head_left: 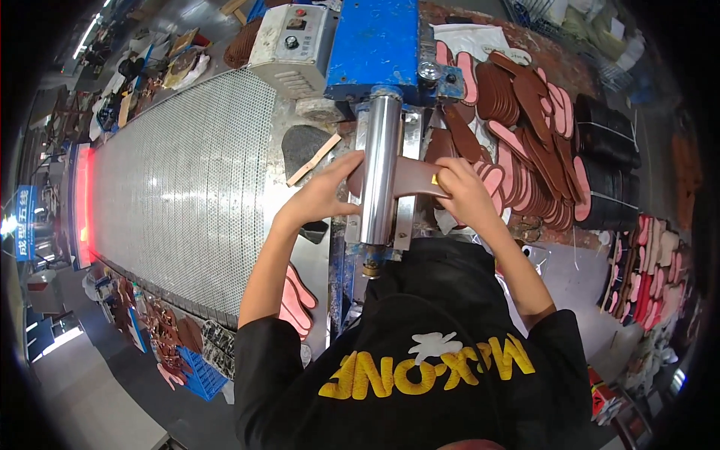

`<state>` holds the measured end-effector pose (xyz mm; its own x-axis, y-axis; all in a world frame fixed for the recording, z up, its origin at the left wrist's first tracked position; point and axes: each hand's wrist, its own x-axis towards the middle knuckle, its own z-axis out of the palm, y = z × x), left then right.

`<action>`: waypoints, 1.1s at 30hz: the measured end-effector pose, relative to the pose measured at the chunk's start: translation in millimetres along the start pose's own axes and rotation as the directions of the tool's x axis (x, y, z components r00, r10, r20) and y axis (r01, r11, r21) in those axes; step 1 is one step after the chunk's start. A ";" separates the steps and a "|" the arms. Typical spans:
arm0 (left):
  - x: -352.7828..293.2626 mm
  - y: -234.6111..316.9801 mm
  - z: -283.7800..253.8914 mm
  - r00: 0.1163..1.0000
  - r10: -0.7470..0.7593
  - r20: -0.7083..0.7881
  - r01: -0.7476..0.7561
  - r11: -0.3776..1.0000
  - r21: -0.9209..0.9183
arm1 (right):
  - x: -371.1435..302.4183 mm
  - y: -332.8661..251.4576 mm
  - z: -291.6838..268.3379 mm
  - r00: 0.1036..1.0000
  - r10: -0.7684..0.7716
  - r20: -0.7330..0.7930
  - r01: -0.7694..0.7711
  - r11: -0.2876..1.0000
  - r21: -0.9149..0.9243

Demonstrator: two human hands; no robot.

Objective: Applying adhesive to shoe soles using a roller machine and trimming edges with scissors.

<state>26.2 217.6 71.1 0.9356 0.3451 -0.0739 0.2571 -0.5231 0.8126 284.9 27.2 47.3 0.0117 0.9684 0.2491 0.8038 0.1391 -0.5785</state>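
Note:
A brown insole (pixel 412 174) lies crosswise under the shiny steel roller (pixel 381 169), its two ends sticking out on either side. My right hand (pixel 466 189) pinches the right end, beside a small yellow mark. To the left of the roller, my left hand (pixel 322 193) curves about the other end, thumb and fingers apart. Its fingertips come close to the insole's edge; whether they touch it is unclear. The roller juts from a blue machine (pixel 375 45) and hides the middle of the insole.
A wide mesh conveyor (pixel 184 195) stretches left toward a glowing red opening (pixel 85 202). On the right lie heaped brown and pink insoles (pixel 525 142), beside strapped black bundles (pixel 606 161). A wooden strip (pixel 315 159) rests on a dark pad near my left hand. Behind it stands a grey control box (pixel 289 52).

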 end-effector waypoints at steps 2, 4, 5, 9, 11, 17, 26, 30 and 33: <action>-6.6 -9.8 -3.2 0.998 0.010 -0.055 -0.006 0.997 0.082 | 11.7 -15.1 3.4 1.000 -0.024 0.007 0.024 1.000 -0.004; -11.9 -14.3 -6.4 0.991 0.030 -0.133 -0.001 0.977 0.213 | 13.8 -20.8 5.5 0.999 -0.001 0.038 0.000 1.000 0.028; -14.0 -20.5 -9.6 0.990 0.031 -0.138 -0.001 0.978 0.207 | 11.1 -20.2 4.3 0.999 -0.002 0.045 0.001 1.000 0.023; -24.2 -54.9 -23.2 0.969 0.127 -0.210 -0.049 0.939 0.341 | -6.7 -9.0 5.7 0.995 0.093 -0.044 -0.092 0.995 0.022; -31.2 -73.0 -28.8 0.960 0.148 -0.238 -0.048 0.923 0.381 | -16.9 -4.2 8.2 0.973 0.231 -0.028 -0.230 0.973 0.031; -97.6 -143.2 -8.0 0.900 -0.326 -0.290 0.247 0.929 -0.276 | -48.7 20.1 19.5 0.937 0.349 0.031 -0.349 0.937 0.013; -137.0 -28.6 54.9 0.814 -0.361 -0.455 -0.459 0.082 -0.885 | -149.6 109.9 59.8 0.860 0.484 0.161 -0.497 0.866 0.056; -135.7 -4.4 62.9 0.804 -0.302 -0.512 -0.536 0.004 -0.844 | -194.9 161.7 82.1 0.766 0.570 0.296 -0.635 0.741 0.218; -143.8 3.6 68.2 0.801 -0.293 -0.522 -0.553 -0.030 -0.832 | -190.4 157.8 83.5 0.774 0.539 0.332 -0.616 0.762 0.201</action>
<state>-90.9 113.0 45.3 0.5480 0.8365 0.0045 -0.7267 0.4734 0.4977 359.9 -117.9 -156.4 0.2443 0.8935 -0.3769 0.4857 -0.4491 -0.7499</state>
